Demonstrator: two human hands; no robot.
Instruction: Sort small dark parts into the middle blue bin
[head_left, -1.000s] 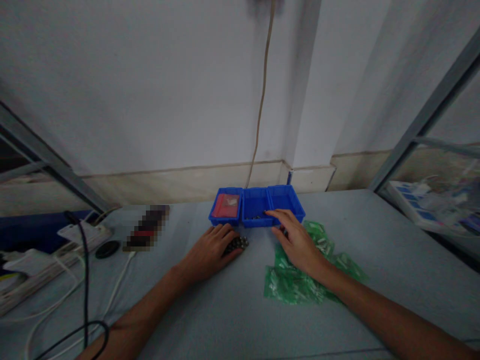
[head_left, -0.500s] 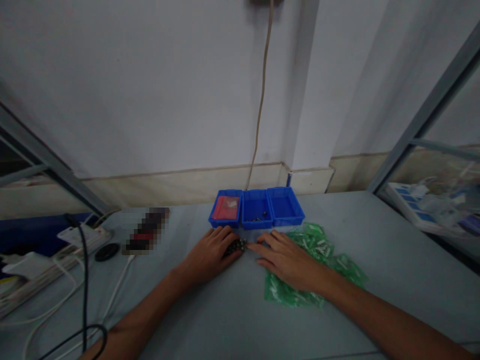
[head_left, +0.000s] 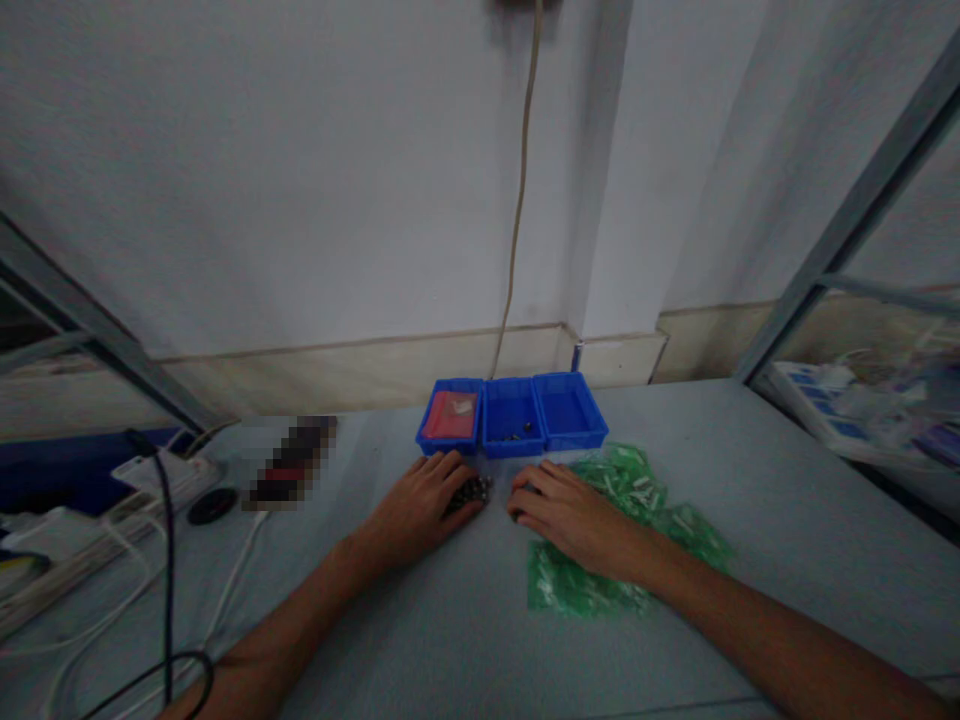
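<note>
My left hand (head_left: 420,508) lies on the grey table (head_left: 465,620), its fingers loosely stretched over a small heap of dark metal parts (head_left: 475,489). My right hand (head_left: 568,516) rests just right of the heap, its fingers curled down with something small and dark under the tips. Its wrist lies over a pile of green plastic bags (head_left: 645,510) of small white pieces. Behind the hands stand three joined blue bins: the left bin (head_left: 451,416) holds a red item, the middle bin (head_left: 512,418) a few dark parts, and the right bin (head_left: 571,412) looks bare.
A white power strip (head_left: 161,475), a black cable (head_left: 169,590) and white cords lie at the table's left. A blurred-out object (head_left: 289,465) sits left of the bins. A cord (head_left: 517,200) hangs down the wall. Metal frame bars stand at both sides.
My right hand drew back from the middle blue bin to the table beside the heap of dark parts, and its fingers curled in. My left hand stayed on the heap.
</note>
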